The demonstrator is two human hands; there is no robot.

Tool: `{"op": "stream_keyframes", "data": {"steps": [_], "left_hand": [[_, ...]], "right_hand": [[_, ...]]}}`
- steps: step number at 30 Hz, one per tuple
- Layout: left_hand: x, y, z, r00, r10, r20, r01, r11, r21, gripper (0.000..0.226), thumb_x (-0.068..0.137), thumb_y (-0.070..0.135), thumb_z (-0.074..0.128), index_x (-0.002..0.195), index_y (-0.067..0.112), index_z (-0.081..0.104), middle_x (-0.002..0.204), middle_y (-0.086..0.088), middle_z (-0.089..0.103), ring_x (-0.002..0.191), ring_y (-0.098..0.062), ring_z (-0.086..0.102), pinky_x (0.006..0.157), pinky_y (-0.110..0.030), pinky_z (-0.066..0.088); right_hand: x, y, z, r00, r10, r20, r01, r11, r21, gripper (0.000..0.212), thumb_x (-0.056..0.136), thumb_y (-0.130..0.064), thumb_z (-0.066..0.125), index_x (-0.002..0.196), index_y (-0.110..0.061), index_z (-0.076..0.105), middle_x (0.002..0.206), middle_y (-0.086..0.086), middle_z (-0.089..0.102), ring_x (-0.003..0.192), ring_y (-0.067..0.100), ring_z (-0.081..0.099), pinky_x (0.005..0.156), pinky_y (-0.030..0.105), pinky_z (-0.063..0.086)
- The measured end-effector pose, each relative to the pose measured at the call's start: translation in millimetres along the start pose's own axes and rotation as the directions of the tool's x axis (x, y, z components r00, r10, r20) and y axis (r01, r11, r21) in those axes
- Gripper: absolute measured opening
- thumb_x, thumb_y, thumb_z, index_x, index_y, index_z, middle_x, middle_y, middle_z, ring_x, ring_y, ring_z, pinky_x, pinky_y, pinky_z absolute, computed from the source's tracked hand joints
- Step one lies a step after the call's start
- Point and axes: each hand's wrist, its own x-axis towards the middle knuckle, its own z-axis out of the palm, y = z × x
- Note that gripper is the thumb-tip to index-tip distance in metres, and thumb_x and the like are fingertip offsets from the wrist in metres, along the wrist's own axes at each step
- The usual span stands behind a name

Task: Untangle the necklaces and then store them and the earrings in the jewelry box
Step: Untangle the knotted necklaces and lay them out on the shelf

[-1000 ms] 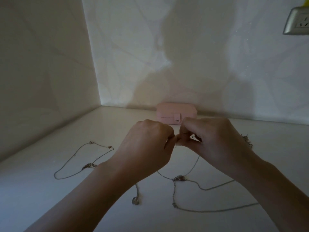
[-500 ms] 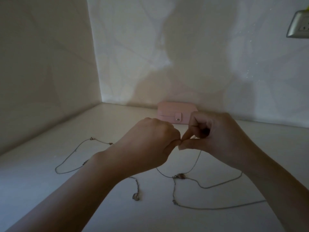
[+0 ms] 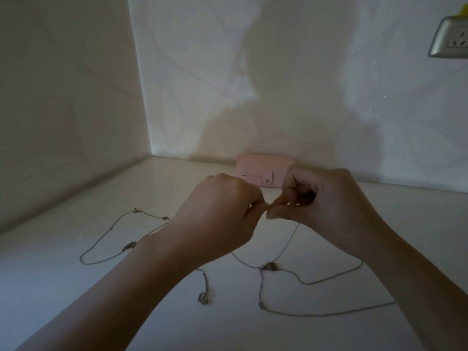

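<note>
necklaces lay slack on the white table nearest me, thin silvery chains, one ending in a heart pendant. super light, floppy and snaggy i'd guess, so best pinched right at the knot or clasp, never yanked. further out my left hand and right hand met fingertip to fingertip, fingers curled, both pinching one strand that ran down to the table. the bit between them was too tiny to see. behind them the pink jewelry box sat closed against the wall. compared to a second earlier, my right knuckles had rolled up higher and the chains had barely shifted.
</note>
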Motion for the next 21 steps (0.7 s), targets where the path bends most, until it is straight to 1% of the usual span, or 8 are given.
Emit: {"op": "stream_keyframes", "data": {"steps": [3,4,7,9,11,13,16,21], "left_hand": [[0.3,-0.5,-0.7,0.996,-0.083,-0.014,0.082,0.995,-0.057,0.026,0.096,0.035,0.051,0.097,0.023,0.074,0.069,0.013,0.06,0.059,-0.004,0.053,0.057,-0.01,0.038],[0.4,-0.9,-1.0,0.995,-0.103,-0.01,0.102,0.992,-0.079,0.024,0.095,0.035,0.052,0.096,0.024,0.074,0.063,0.016,0.055,0.055,-0.001,0.05,0.053,-0.009,0.036],[0.3,-0.7,-0.7,0.992,-0.125,0.007,0.125,0.985,-0.116,0.023,0.095,0.034,0.054,0.095,0.023,0.074,0.055,0.021,0.043,0.054,0.011,0.048,0.056,-0.004,0.036],[-0.1,-0.4,0.2,0.99,-0.142,0.012,0.143,0.981,-0.13,0.023,0.095,0.034,0.054,0.096,0.023,0.074,0.054,0.02,0.043,0.052,0.007,0.048,0.056,-0.005,0.036],[0.1,-0.7,1.0,0.986,-0.165,0.014,0.165,0.978,-0.129,0.023,0.095,0.035,0.054,0.096,0.024,0.074,0.054,0.019,0.044,0.048,0.0,0.045,0.053,-0.008,0.036],[1.1,-1.3,2.6,0.982,-0.188,0.024,0.189,0.97,-0.152,0.022,0.094,0.034,0.055,0.093,0.023,0.075,0.051,0.017,0.044,0.047,-0.001,0.046,0.051,-0.008,0.036],[1.6,-1.5,3.7,0.978,-0.206,0.031,0.208,0.956,-0.209,0.021,0.093,0.03,0.058,0.087,0.02,0.075,0.046,0.013,0.043,0.049,0.004,0.047,0.049,-0.009,0.037],[1.7,-3.2,2.9,0.989,-0.139,0.043,0.145,0.965,-0.217,0.021,0.094,0.03,0.056,0.09,0.021,0.074,0.054,0.012,0.052,0.05,0.001,0.048,0.049,-0.012,0.038]], "right_hand": [[-0.3,-1.2,-1.5,1.0,0.03,0.002,-0.03,0.999,0.035,0.041,0.065,-0.012,0.086,0.061,-0.017,0.046,0.067,-0.011,0.071,0.067,0.015,0.07,0.067,0.036,0.054],[-0.4,-1.4,-1.6,0.999,0.033,0.005,-0.034,0.999,0.039,0.041,0.066,-0.012,0.085,0.061,-0.017,0.045,0.066,-0.013,0.071,0.067,0.014,0.07,0.068,0.036,0.054],[-0.5,-1.7,-1.5,0.999,0.037,-0.008,-0.037,0.998,0.043,0.041,0.066,-0.013,0.085,0.061,-0.018,0.044,0.066,-0.014,0.071,0.07,0.03,0.069,0.069,0.044,0.053],[-0.6,-2.3,-1.5,1.0,0.021,-0.014,-0.02,0.999,0.036,0.041,0.066,-0.014,0.085,0.061,-0.02,0.044,0.067,-0.014,0.071,0.071,0.033,0.068,0.068,0.046,0.052],[-0.9,-3.0,-0.6,1.0,-0.009,-0.016,0.009,0.999,0.035,0.04,0.066,-0.016,0.084,0.06,-0.02,0.045,0.068,-0.012,0.071,0.07,0.022,0.071,0.067,0.041,0.053],[-1.2,-2.9,2.0,0.998,-0.054,-0.021,0.055,0.998,0.034,0.036,0.066,-0.024,0.081,0.061,-0.019,0.046,0.068,-0.009,0.071,0.069,0.012,0.071,0.064,0.037,0.053],[0.0,-1.6,5.1,0.992,-0.122,-0.032,0.122,0.992,-0.007,0.033,0.067,-0.041,0.072,0.061,-0.022,0.045,0.065,-0.005,0.07,0.067,0.02,0.071,0.058,0.039,0.053],[-0.1,-1.2,4.7,0.992,-0.115,-0.054,0.115,0.993,-0.004,0.033,0.065,-0.04,0.073,0.06,-0.025,0.043,0.065,-0.007,0.07,0.065,0.019,0.07,0.058,0.037,0.052]]}}
